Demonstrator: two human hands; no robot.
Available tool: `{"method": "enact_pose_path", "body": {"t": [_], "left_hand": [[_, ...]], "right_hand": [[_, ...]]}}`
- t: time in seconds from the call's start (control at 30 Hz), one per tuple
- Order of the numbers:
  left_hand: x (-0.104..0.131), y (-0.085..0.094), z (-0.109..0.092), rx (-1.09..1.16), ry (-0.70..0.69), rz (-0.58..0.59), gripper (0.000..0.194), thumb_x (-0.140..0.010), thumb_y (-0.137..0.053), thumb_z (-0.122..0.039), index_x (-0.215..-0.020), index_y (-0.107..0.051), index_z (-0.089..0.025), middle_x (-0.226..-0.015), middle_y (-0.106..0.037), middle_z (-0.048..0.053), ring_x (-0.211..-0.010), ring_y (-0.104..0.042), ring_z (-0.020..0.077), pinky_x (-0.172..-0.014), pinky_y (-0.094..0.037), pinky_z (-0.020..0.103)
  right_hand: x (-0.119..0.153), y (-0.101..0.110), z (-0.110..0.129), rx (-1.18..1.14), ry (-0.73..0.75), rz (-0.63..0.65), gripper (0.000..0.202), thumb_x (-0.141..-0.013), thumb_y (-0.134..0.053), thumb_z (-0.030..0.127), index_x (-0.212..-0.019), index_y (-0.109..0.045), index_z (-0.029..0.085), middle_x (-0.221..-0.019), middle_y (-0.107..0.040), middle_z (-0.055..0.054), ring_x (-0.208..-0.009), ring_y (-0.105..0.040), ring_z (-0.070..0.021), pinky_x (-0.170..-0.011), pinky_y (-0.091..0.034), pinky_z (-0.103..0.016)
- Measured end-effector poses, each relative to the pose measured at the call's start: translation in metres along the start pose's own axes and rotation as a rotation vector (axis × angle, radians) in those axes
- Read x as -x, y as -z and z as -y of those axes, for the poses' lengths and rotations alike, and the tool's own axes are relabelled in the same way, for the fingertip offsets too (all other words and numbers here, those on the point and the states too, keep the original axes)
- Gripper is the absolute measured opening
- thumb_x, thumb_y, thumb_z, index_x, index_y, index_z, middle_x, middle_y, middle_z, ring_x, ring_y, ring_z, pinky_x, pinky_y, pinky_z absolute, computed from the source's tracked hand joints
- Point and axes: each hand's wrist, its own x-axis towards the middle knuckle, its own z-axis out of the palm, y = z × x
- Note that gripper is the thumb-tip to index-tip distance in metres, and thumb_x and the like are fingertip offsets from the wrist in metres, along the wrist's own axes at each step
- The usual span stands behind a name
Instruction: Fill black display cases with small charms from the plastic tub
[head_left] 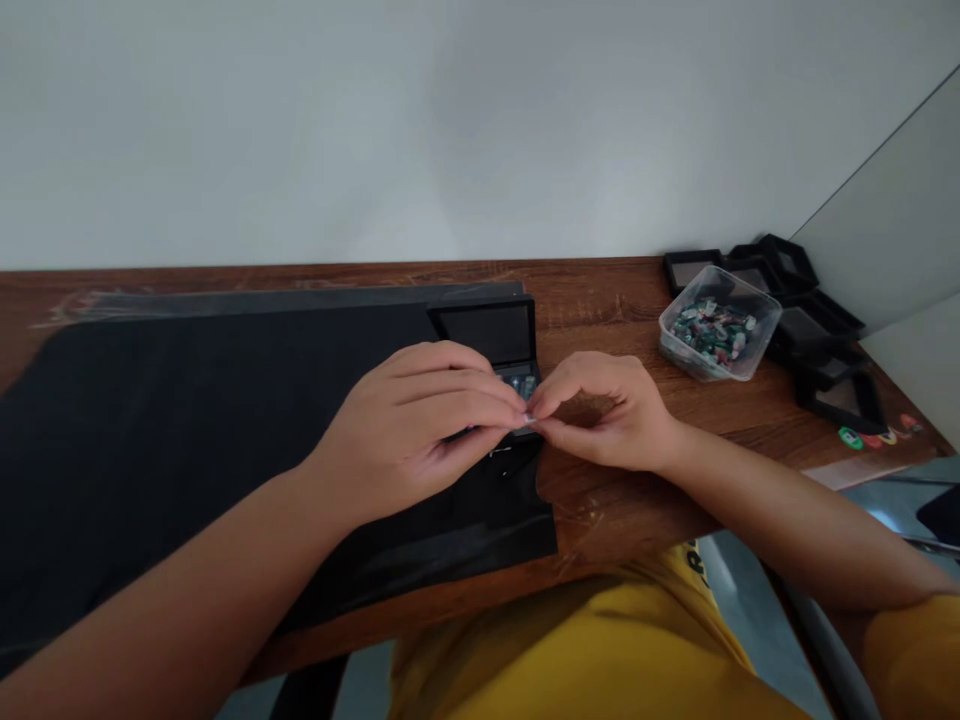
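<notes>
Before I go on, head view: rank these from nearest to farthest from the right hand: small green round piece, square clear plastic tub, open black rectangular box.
1. Open black rectangular box: at the right hand's fingertips, on its left.
2. Square clear plastic tub: ahead and to the right.
3. Small green round piece: well off to the right.

The only lettering that can be made out is on the yellow shirt [570, 640] of the person at the worktop [600, 300]: dark, bold capitals [696, 563] near the edge of the cloth, turned sideways to the view. One reads as an R; parts of other characters show beside it, too incomplete to tell which. The green round piece [850, 438] at the worktop's right end has a pale centre, too small to read.
</notes>
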Motion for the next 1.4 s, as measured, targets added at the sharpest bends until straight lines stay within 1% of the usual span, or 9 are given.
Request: {"method": "enact_pose_path", "body": {"t": [0.23,0.37,0.47,0.63,0.8,0.97,1.13,1.3,1.4], "left_hand": [[-0.002,0.000,-0.001,-0.039,-0.050,-0.044,0.015,-0.098,-0.066,-0.016,-0.096,-0.066,-0.031,-0.089,-0.081,-0.006,-0.080,-0.073,0.0161,-0.082,-0.062,0.033],[0.000,0.000,0.002,-0.055,-0.020,-0.019,0.014,-0.097,-0.067,-0.019,-0.093,-0.067,-0.033,-0.085,-0.080,-0.005,-0.080,-0.074,0.0182,-0.081,-0.063,0.036],[0.003,-0.001,0.005,-0.077,-0.014,-0.028,0.015,-0.096,-0.068,-0.020,-0.096,-0.068,-0.035,-0.086,-0.079,-0.006,-0.083,-0.074,0.0184,-0.084,-0.062,0.036],[0.005,-0.002,0.005,-0.070,-0.044,-0.072,0.021,-0.093,-0.071,-0.016,-0.100,-0.069,-0.036,-0.086,-0.079,-0.007,-0.084,-0.073,0.0191,-0.079,-0.059,0.035],[0.002,-0.003,0.003,-0.076,-0.043,-0.119,0.016,-0.095,-0.071,-0.017,-0.096,-0.067,-0.032,-0.084,-0.078,-0.007,-0.079,-0.071,0.0163,-0.074,-0.058,0.031],[0.003,-0.004,0.003,-0.010,0.086,-0.106,0.007,-0.099,-0.068,-0.026,-0.102,-0.065,-0.032,-0.086,-0.077,-0.007,-0.081,-0.071,0.0142,-0.076,-0.058,0.030],[0.000,-0.007,0.001,0.098,0.113,-0.123,0.009,-0.098,-0.072,-0.028,-0.103,-0.064,-0.031,-0.090,-0.078,-0.004,-0.082,-0.072,0.0138,-0.076,-0.060,0.031],[-0.005,-0.013,-0.001,0.171,-0.015,-0.222,0.014,-0.093,-0.078,-0.018,-0.097,-0.068,-0.026,-0.085,-0.079,-0.004,-0.078,-0.075,0.0125,-0.075,-0.062,0.028],[-0.006,-0.014,-0.001,0.154,-0.048,-0.257,0.015,-0.090,-0.080,-0.016,-0.097,-0.070,-0.023,-0.086,-0.080,-0.003,-0.077,-0.075,0.0130,-0.075,-0.063,0.028]], "right_hand": [[-0.001,0.002,0.001,-0.027,0.017,0.020,0.009,-0.088,-0.068,0.010,-0.087,-0.072,0.019,-0.086,-0.079,-0.004,-0.081,-0.074,-0.0142,-0.079,-0.059,-0.028],[-0.002,0.005,0.006,-0.013,-0.051,0.079,0.007,-0.095,-0.066,0.017,-0.098,-0.072,0.017,-0.094,-0.079,-0.006,-0.085,-0.073,-0.0148,-0.081,-0.059,-0.029],[-0.003,0.006,0.007,-0.030,-0.054,0.109,0.010,-0.096,-0.071,0.025,-0.101,-0.072,0.017,-0.096,-0.079,-0.007,-0.087,-0.073,-0.0154,-0.084,-0.059,-0.030],[-0.002,0.003,0.002,-0.032,-0.049,0.118,0.010,-0.095,-0.075,0.027,-0.097,-0.075,0.018,-0.094,-0.081,-0.006,-0.085,-0.074,-0.0151,-0.083,-0.058,-0.030],[-0.002,0.002,0.000,-0.064,-0.053,0.136,0.008,-0.095,-0.076,0.024,-0.094,-0.075,0.016,-0.089,-0.080,-0.006,-0.081,-0.073,-0.0138,-0.079,-0.056,-0.028],[0.000,0.000,0.001,-0.149,-0.160,0.106,0.013,-0.096,-0.074,0.028,-0.090,-0.074,0.016,-0.085,-0.077,-0.004,-0.076,-0.070,-0.0126,-0.072,-0.054,-0.025],[0.000,-0.002,0.002,-0.305,-0.300,0.088,0.021,-0.095,-0.074,0.034,-0.087,-0.071,0.014,-0.081,-0.074,-0.003,-0.072,-0.066,-0.0113,-0.067,-0.053,-0.024],[-0.002,0.000,0.004,-0.415,-0.350,0.119,0.016,-0.096,-0.073,0.029,-0.089,-0.072,0.015,-0.084,-0.073,-0.003,-0.077,-0.066,-0.0115,-0.075,-0.054,-0.026],[-0.002,0.000,0.003,-0.467,-0.352,0.128,0.011,-0.095,-0.072,0.024,-0.087,-0.073,0.016,-0.085,-0.073,-0.003,-0.079,-0.066,-0.0115,-0.078,-0.054,-0.027]]}}
